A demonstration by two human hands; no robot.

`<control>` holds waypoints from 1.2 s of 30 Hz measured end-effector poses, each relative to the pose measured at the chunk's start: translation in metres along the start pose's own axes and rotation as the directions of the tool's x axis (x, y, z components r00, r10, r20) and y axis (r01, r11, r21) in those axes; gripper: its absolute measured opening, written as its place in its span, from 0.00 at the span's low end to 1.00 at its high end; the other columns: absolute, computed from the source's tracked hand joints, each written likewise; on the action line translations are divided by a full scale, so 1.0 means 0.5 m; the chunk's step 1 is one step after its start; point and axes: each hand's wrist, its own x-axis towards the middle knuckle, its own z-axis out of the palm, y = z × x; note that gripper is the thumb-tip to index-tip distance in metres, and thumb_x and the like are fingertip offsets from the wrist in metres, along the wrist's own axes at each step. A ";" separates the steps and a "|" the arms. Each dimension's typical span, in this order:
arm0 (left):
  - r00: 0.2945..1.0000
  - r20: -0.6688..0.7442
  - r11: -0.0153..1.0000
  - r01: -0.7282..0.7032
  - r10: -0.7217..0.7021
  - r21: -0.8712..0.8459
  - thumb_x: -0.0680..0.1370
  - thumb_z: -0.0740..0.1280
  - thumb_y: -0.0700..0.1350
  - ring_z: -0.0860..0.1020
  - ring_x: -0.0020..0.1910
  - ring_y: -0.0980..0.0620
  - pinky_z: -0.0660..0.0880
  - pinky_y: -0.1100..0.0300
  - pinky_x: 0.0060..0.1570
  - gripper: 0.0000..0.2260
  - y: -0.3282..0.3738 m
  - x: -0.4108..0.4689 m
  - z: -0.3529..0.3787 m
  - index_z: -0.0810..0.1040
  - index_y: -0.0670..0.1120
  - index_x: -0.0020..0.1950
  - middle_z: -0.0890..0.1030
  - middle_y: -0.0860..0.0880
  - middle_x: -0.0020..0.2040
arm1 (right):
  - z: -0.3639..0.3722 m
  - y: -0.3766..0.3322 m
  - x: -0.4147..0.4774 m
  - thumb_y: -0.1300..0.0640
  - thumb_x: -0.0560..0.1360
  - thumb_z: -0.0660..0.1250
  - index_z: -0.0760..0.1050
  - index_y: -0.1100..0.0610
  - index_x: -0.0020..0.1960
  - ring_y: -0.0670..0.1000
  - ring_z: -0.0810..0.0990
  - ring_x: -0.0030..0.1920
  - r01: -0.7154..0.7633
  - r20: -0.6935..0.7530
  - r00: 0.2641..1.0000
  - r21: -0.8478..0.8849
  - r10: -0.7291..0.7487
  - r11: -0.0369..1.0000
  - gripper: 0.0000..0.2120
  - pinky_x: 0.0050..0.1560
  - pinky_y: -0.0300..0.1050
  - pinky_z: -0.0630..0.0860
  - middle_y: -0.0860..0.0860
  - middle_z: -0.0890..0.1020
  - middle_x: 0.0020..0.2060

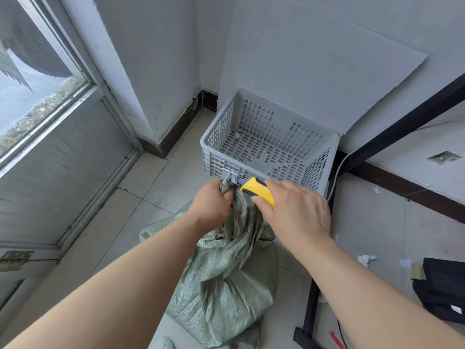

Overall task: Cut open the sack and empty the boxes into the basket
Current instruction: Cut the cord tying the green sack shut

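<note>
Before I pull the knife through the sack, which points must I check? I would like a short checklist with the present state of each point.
1. Neck: the left hand grips the gathered top of the sack: ok.
2. Tool: the right hand holds the knife by its yellow handle: ok.
3. The blade kept away from the left hand: not ok, it sits right beside it.
4. The basket upright and open beyond the sack: ok.
5. The boxes inside the sack: cannot tell, hidden.

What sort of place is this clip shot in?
Likely an indoor storage or utility corner: tiled floor, scuffed grey walls with dark skirting, a black metal rack frame, and a plastic basket on the floor.
</note>
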 end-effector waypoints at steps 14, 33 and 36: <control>0.994 0.100 0.985 -0.054 0.037 0.167 0.80 0.58 0.45 0.74 0.39 0.46 0.68 0.57 0.37 0.07 0.022 -0.009 0.007 0.70 0.42 0.47 0.76 0.44 0.41 | -0.002 -0.007 -0.020 0.39 0.75 0.62 0.78 0.51 0.51 0.57 0.82 0.40 -0.220 0.018 0.976 0.042 0.219 0.975 0.17 0.34 0.44 0.63 0.51 0.81 0.38; 0.986 0.162 0.920 0.018 0.049 -0.391 0.70 0.68 0.31 0.81 0.53 0.54 0.79 0.52 0.55 0.32 0.002 -0.012 -0.102 0.71 0.62 0.65 0.75 0.46 0.63 | 0.058 -0.034 0.022 0.53 0.60 0.81 0.71 0.55 0.40 0.49 0.62 0.24 -0.704 0.675 0.625 0.704 0.393 -0.090 0.19 0.27 0.43 0.61 0.49 0.65 0.26; 0.991 0.134 0.890 0.037 0.026 -0.454 0.72 0.64 0.29 0.75 0.39 0.74 0.74 0.75 0.34 0.34 0.018 -0.009 -0.114 0.65 0.58 0.72 0.65 0.46 0.72 | 0.065 -0.057 0.036 0.62 0.63 0.79 0.67 0.54 0.37 0.47 0.60 0.22 -0.698 0.725 0.602 0.681 0.335 -0.219 0.19 0.22 0.40 0.60 0.52 0.69 0.30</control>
